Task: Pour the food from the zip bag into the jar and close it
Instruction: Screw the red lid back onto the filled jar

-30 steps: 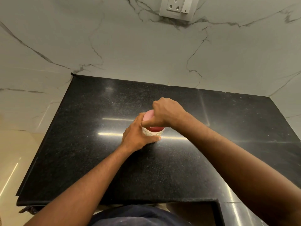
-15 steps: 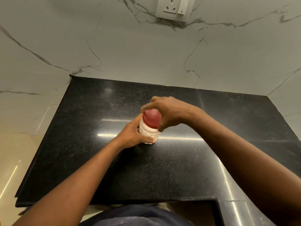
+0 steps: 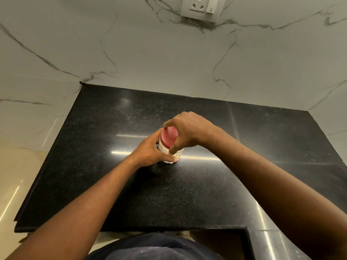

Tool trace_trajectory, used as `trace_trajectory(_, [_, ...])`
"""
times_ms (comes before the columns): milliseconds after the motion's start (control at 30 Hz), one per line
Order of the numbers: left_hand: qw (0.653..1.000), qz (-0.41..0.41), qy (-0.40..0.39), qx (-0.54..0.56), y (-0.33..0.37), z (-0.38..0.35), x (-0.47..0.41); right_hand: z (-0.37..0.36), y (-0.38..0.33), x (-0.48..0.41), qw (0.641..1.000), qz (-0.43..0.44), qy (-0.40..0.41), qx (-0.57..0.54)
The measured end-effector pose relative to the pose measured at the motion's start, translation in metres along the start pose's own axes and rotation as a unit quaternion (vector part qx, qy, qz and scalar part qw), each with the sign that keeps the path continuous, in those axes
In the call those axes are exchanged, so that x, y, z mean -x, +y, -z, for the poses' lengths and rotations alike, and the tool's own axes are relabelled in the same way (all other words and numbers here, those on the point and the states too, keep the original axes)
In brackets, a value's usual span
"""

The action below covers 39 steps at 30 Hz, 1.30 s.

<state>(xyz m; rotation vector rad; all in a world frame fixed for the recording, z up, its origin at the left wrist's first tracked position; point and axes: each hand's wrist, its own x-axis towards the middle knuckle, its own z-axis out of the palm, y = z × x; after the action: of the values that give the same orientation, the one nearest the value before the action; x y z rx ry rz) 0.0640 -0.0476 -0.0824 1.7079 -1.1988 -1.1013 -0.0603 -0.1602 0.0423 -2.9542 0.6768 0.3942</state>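
A small clear jar (image 3: 165, 150) with pale food inside stands upright in the middle of the black counter (image 3: 112, 184). A red lid (image 3: 169, 136) sits on top of it. My left hand (image 3: 151, 152) wraps around the jar's body from the left, thumb across its base. My right hand (image 3: 187, 128) comes over from the right and grips the red lid with fingers and thumb. No zip bag shows anywhere in view.
White marble walls rise behind and on both sides of the counter, with a socket and switch plate (image 3: 201, 7) high on the back wall. The counter's front edge has a step-out at the lower right (image 3: 234, 229). A beige floor lies to the left.
My right hand shifted around the lid, uncovering its red top, with the thumb now lower at the front. My left hand kept its hold on the jar, which stayed in place.
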Motion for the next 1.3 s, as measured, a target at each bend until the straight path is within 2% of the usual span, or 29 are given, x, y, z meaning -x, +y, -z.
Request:
trace_trajectory(167, [1.000, -0.009, 0.011, -0.015, 0.003, -0.001, 0.002, -0.012, -0.009, -0.004, 0.997, -0.075, 0.025, -0.016])
trace_trajectory(267, [1.000, -0.007, 0.013, -0.014, 0.003, -0.001, 0.002, -0.016, -0.012, -0.004, 0.995, -0.088, 0.035, -0.027])
trace_trajectory(367, [1.000, 0.001, 0.010, -0.002, 0.001, -0.003, 0.001, -0.010, -0.008, -0.001, 0.998, -0.054, 0.013, -0.021])
trace_trajectory(533, [1.000, 0.017, -0.016, 0.005, -0.005, 0.002, -0.004, 0.003, -0.002, 0.005, 0.997, 0.042, -0.039, 0.054])
trace_trajectory(633, [1.000, 0.019, -0.013, 0.003, -0.005, 0.002, -0.006, 0.005, -0.004, 0.004, 0.993, 0.058, -0.038, 0.091])
trace_trajectory(733, [1.000, 0.007, -0.001, -0.004, -0.004, 0.000, -0.004, 0.003, -0.006, 0.002, 0.995, 0.042, -0.014, 0.095])
trace_trajectory(1033, [0.999, -0.027, -0.016, -0.005, -0.002, 0.002, -0.004, -0.015, -0.009, 0.004, 0.997, -0.065, 0.033, -0.001])
trace_trajectory(1100, [0.999, -0.039, -0.002, 0.005, -0.005, -0.002, -0.001, -0.017, -0.009, 0.006, 0.993, -0.105, 0.042, -0.013])
trace_trajectory(1200, [0.996, -0.054, 0.063, 0.010, -0.012, -0.023, 0.008, -0.018, -0.012, 0.009, 0.987, -0.150, 0.055, -0.004])
trace_trajectory(1300, [0.992, -0.034, 0.121, -0.001, -0.015, -0.042, 0.011, -0.013, -0.013, 0.010, 0.994, -0.096, 0.019, 0.041])
